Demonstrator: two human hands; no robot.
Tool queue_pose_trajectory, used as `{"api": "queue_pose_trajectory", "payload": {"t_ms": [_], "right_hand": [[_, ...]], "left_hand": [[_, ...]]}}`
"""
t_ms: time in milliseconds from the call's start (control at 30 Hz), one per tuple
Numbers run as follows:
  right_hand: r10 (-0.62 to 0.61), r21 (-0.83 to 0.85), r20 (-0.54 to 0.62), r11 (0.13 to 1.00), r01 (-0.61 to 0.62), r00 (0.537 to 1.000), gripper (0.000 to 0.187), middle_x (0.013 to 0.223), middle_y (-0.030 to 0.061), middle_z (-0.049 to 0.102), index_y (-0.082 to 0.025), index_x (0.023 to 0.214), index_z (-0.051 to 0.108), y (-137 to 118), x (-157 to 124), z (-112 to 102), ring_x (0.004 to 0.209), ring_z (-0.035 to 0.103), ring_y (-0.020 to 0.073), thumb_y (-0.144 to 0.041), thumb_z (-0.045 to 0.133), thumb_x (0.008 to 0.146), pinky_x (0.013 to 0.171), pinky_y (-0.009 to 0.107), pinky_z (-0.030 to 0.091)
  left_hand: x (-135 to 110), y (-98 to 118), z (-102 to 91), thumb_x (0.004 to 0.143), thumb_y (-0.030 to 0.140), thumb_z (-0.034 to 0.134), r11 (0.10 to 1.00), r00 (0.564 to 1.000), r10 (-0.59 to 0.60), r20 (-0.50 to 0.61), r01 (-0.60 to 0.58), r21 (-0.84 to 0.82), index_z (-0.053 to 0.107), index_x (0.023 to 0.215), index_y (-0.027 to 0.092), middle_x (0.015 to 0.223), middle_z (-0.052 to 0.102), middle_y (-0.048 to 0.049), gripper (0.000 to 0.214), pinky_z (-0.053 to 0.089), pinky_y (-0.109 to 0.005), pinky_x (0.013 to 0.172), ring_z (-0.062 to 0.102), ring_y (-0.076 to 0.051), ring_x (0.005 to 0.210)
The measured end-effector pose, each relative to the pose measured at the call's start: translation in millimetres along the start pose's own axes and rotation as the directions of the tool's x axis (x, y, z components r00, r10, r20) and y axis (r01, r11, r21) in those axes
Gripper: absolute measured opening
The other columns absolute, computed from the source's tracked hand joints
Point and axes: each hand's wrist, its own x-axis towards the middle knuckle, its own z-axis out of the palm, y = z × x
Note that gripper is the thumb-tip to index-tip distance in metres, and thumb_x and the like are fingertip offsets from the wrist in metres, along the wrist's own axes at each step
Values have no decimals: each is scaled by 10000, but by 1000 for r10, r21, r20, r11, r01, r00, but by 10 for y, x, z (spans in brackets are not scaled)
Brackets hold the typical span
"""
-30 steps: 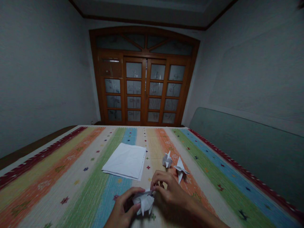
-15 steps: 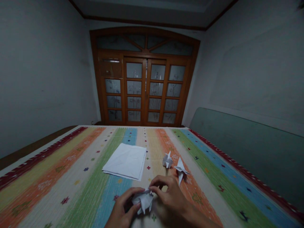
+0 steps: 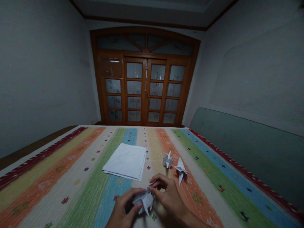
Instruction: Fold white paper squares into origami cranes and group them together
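Both hands work on a small white folded paper figure (image 3: pixel 143 201) low in the middle of the view. My left hand (image 3: pixel 123 209) grips its left side with curled fingers. My right hand (image 3: pixel 167 196) pinches a point at its upper right edge. Two finished white folded paper figures, one (image 3: pixel 167 160) and another (image 3: pixel 180 170), lie on the cloth just beyond my right hand. A stack of white paper sheets (image 3: pixel 125 161) lies farther out to the left.
The striped, many-coloured cloth (image 3: pixel 71 177) covers the surface I work on. A green padded panel (image 3: pixel 249 148) runs along the right side. A brown wooden door with glass panes (image 3: pixel 144 91) stands at the far end, between grey walls.
My right hand has shifted slightly left and closer to the paper figure, fingers re-pinching its upper edge. The figure has turned a little in my hands. Everything else is still.
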Motion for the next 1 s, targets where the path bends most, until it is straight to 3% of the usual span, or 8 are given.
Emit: {"api": "queue_pose_trajectory", "payload": {"t_ms": [300, 433, 533, 733, 833, 1000], "right_hand": [[-61, -125, 56, 990, 68, 997, 121, 826, 49, 752, -187, 883, 751, -122, -3, -44, 773, 697, 216, -156, 717, 770, 696, 302, 493], [-118, -115, -22, 987, 115, 993, 129, 893, 68, 735, -199, 920, 747, -142, 24, -84, 804, 685, 227, -260, 694, 819, 726, 321, 528], [-49, -61, -52, 997, 46, 997, 162, 920, 84, 746, -198, 915, 754, -122, 49, -87, 844, 698, 250, -298, 702, 799, 775, 352, 546], [134, 176, 95, 973, -149, 986, 261, 817, 41, 733, -197, 922, 747, -31, 82, -44, 750, 690, 222, -256, 770, 668, 696, 327, 539], [194, 240, 180, 942, -234, 965, 346, 727, -16, 685, -205, 935, 736, 8, 83, -26, 643, 647, 171, -183, 794, 595, 632, 276, 499], [252, 273, 261, 907, -321, 932, 366, 773, -16, 697, -207, 921, 737, 5, 45, -6, 635, 632, 145, -135, 800, 568, 587, 234, 442]], "left_hand": [[-35, -64, -20, 851, 309, 699, 1000, 999, -10, -43, 11, 19, 793, 1135, 290, 1168, 777, -82, 300, 536, -410, 1003, 692, -322, 1123], [-11, -92, -37, 840, 402, 747, 999, 995, -32, -92, 28, -47, 790, 1123, 252, 1164, 777, -113, 324, 552, -431, 977, 706, -341, 1081], [7, -94, -33, 815, 443, 783, 991, 995, -57, -86, 46, -128, 786, 1112, 232, 1159, 776, -123, 365, 545, -442, 990, 711, -347, 1069], [2, -120, -8, 767, 382, 850, 957, 995, -87, -39, 73, -279, 755, 1169, 252, 1247, 744, -117, 433, 528, -431, 1013, 657, -358, 1207], [9, -109, 0, 769, 356, 856, 934, 997, -82, 11, 81, -347, 763, 1129, 257, 1196, 763, -100, 385, 537, -400, 980, 678, -339, 1170], [23, -56, 11, 767, 350, 866, 907, 991, -100, 92, 129, -402, 755, 1130, 248, 1044, 792, -75, 393, 559, -332, 806, 738, -280, 941]]}}
